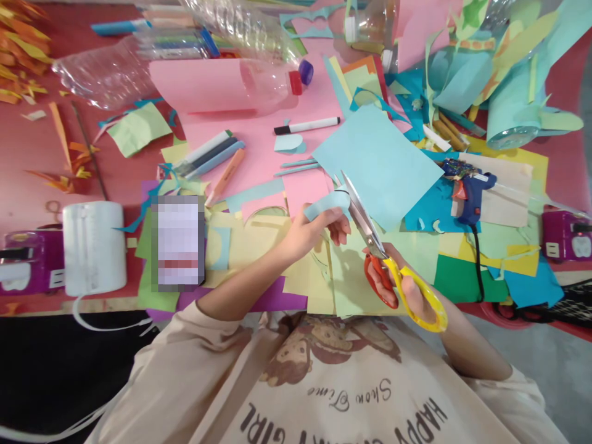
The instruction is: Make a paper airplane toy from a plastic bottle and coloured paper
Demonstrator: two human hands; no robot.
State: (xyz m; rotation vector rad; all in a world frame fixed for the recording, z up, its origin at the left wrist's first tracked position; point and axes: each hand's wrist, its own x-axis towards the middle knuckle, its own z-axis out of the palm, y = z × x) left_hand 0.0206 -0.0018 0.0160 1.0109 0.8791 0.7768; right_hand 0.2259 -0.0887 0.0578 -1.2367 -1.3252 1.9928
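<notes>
Pinched in my left hand [319,229] is a small light blue paper strip [327,204] with a rounded end. My right hand [407,290] grips a pair of scissors [365,225] with one red and one yellow handle. Their blades point up and away from me, slightly parted, with the rounded end of the strip right beside them. Beyond the blades lies a large light blue paper sheet [379,160]. Pale yellow and light green paper [361,283] is spread beneath my hands.
Plastic bottles [268,86] lie along the back. Markers [210,154] rest at the left, near a blurred-out rectangle [178,243] and a white corded box [95,246]. A blue glue gun [472,197] with a black cord sits at the right, near a paper-wrapped bottle [513,117].
</notes>
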